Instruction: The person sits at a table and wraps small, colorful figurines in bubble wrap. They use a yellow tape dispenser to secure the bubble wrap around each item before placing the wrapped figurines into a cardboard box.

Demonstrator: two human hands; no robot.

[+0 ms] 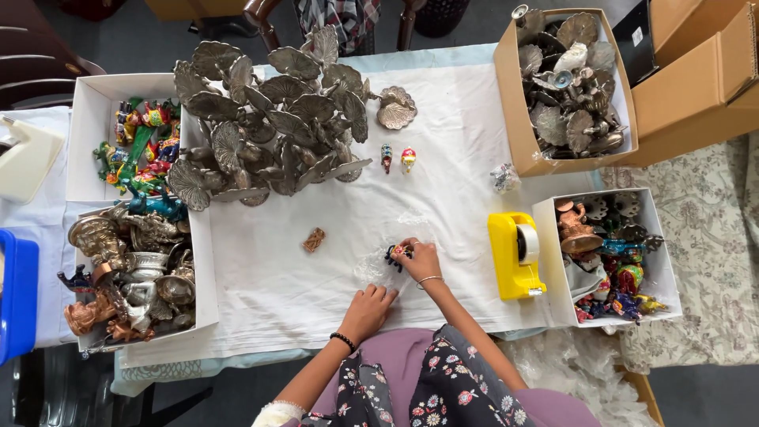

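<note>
My right hand [421, 259] pinches a small painted figurine [398, 254], blue and red, over a clear plastic bag [378, 265] lying on the white cloth [316, 269]. My left hand [366, 310], with a black bead bracelet at the wrist, presses flat on the near edge of that bag. A small brown figurine [314, 239] lies on the cloth to the left. Two more small painted figurines [397, 158] stand farther back in the middle.
A big heap of silver fan-shaped metal pieces [269, 119] fills the back left. White boxes of painted and metal figures [134, 269] sit left and right [609, 253]. A cardboard box [565, 83] of metal parts stands back right. A yellow tape dispenser [515, 255] is right of my hands.
</note>
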